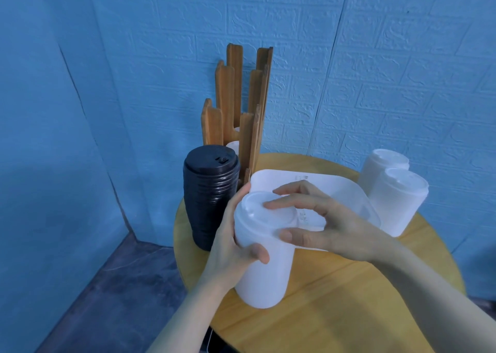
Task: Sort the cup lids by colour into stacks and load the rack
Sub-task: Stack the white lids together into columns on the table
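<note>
A tall stack of white lids [264,261] is standing at the near side of the round wooden table [349,299]. The left hand [233,242] is wrapping its curled fingers and thumb around the stack's upper side. The right hand [316,221] is pinching the top lid between thumb and fingertips. Behind them a white tray [316,183] is lying flat. To the left a black lid stack [210,194] is standing beside the wooden rack [236,105]. Two more white stacks [391,191] are sitting at the far right.
</note>
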### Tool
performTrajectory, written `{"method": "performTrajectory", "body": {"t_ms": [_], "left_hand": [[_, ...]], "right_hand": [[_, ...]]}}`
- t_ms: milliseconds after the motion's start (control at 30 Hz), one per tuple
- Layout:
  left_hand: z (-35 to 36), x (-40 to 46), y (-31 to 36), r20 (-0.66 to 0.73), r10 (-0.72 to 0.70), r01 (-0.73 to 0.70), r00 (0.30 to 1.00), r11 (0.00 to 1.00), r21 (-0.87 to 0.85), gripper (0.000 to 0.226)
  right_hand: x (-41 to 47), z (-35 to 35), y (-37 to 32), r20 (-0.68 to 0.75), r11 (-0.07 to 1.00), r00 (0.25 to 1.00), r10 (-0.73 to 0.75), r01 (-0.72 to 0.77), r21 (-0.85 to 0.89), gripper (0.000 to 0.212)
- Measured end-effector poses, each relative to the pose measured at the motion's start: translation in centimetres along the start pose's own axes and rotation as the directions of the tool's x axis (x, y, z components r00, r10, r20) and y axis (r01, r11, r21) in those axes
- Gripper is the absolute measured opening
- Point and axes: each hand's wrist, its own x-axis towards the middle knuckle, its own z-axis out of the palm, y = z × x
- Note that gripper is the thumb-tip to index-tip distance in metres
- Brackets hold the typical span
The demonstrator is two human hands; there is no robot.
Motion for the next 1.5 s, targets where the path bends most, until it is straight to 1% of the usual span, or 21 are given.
{"method": "performTrajectory", "body": {"t_ms": [100,167,233,300,367,400,533,633,700,767,833,900,933,1000,1033,1067,1133,1233,1333,1433,1500], "left_hand": [[0.0,-0.1,-0.2,-0.015,-0.004,0.004,1.000,1.000,0.000,0.125],[0.1,-0.1,-0.1,-0.023,-0.003,0.003,1.000,1.000,-0.004,0.126],[0.1,-0.1,0.1,-0.038,0.012,-0.012,0.999,1.000,-0.001,0.126],[0.1,-0.2,0.4,-0.035,0.032,-0.033,0.999,0.999,-0.011,0.124],[0.0,-0.4,0.5,-0.022,0.020,-0.021,1.000,1.000,-0.022,0.122],[-0.1,-0.4,0.5,-0.017,0.012,-0.012,1.000,1.000,-0.022,0.120],[-0.9,-0.5,0.4,-0.024,0.023,-0.023,0.999,1.000,0.007,0.101],[-0.9,-0.6,0.9,-0.044,0.054,-0.054,0.998,0.999,-0.005,0.091],[-0.6,-0.6,1.2,-0.054,0.077,-0.079,0.996,0.996,-0.034,0.094],[-0.3,-0.5,1.2,-0.084,0.108,-0.110,0.991,0.994,-0.020,0.092],[-0.2,-0.4,1.2,-0.105,0.125,-0.125,0.987,0.992,0.007,0.082],[-0.4,-0.2,1.1,-0.108,0.137,-0.135,0.985,0.990,0.027,0.081],[-0.5,-0.1,1.1,-0.113,0.152,-0.148,0.982,0.988,0.044,0.080],[-1.0,0.0,1.2,-0.127,0.191,-0.180,0.973,0.979,0.096,0.076],[-1.2,0.1,1.2,-0.130,0.204,-0.189,0.970,0.975,0.118,0.071],[-1.4,0.2,1.2,-0.130,0.208,-0.191,0.969,0.973,0.132,0.067],[-1.5,0.3,1.0,-0.126,0.201,-0.183,0.971,0.973,0.144,0.061],[-1.5,0.2,0.7,-0.127,0.199,-0.180,0.972,0.973,0.145,0.060],[-1.6,0.3,0.6,-0.127,0.199,-0.180,0.972,0.973,0.146,0.060],[-1.5,0.3,0.6,-0.124,0.207,-0.185,0.970,0.969,0.165,0.059],[-1.4,0.2,0.7,-0.126,0.200,-0.179,0.972,0.971,0.161,0.058]], "right_hand": [[0.1,0.2,-0.6,0.027,0.998,0.999,0.043,-0.044,0.042,0.033],[0.2,0.7,-0.9,-0.029,0.998,0.998,0.049,-0.048,0.037,0.031],[0.2,1.5,-1.2,-0.122,0.997,0.991,0.056,-0.063,-0.052,0.035],[0.2,2.3,-1.4,-0.201,0.982,0.977,0.067,-0.100,-0.159,0.046],[0.1,2.8,-1.3,-0.230,0.974,0.972,0.054,-0.103,-0.203,0.049],[0.0,3.0,-1.2,-0.228,0.981,0.973,0.043,-0.085,-0.176,0.047],[-0.4,3.3,-0.1,-0.160,0.997,0.987,0.003,0.008,0.072,0.031],[-0.5,3.7,0.7,-0.150,0.998,0.989,-0.017,0.027,0.064,0.037],[-0.4,3.9,0.7,-0.168,0.997,0.986,-0.018,0.030,0.070,0.040],[-0.3,4.0,0.7,-0.174,0.996,0.984,-0.025,0.040,0.082,0.038],[0.0,3.5,0.8,-0.128,0.994,0.991,-0.034,0.047,0.099,0.035],[0.5,2.1,1.5,-0.099,0.996,0.994,-0.034,0.042,0.078,0.031],[0.9,1.2,2.1,-0.131,0.998,0.991,-0.029,0.037,0.055,0.028],[1.8,-0.9,3.7,-0.257,0.999,0.966,0.034,-0.028,0.025,0.026],[2.2,-1.8,4.6,-0.308,0.997,0.948,0.080,-0.079,0.015,0.031],[2.6,-2.4,5.6,-0.327,0.992,0.938,0.120,-0.128,-0.003,0.038],[3.2,-3.2,7.4,-0.268,0.972,0.944,0.194,-0.223,-0.080,0.051],[4.4,-3.2,9.3,-0.062,0.938,0.955,0.289,-0.295,-0.181,0.060],[5.8,-2.6,10.4,0.093,0.914,0.925,0.370,-0.344,-0.214,0.065],[6.8,-1.8,11.2,0.152,0.853,0.887,0.436,-0.353,-0.384,0.064],[7.3,-1.3,11.9,0.127,0.810,0.889,0.440,-0.332,-0.484,0.054]]}}
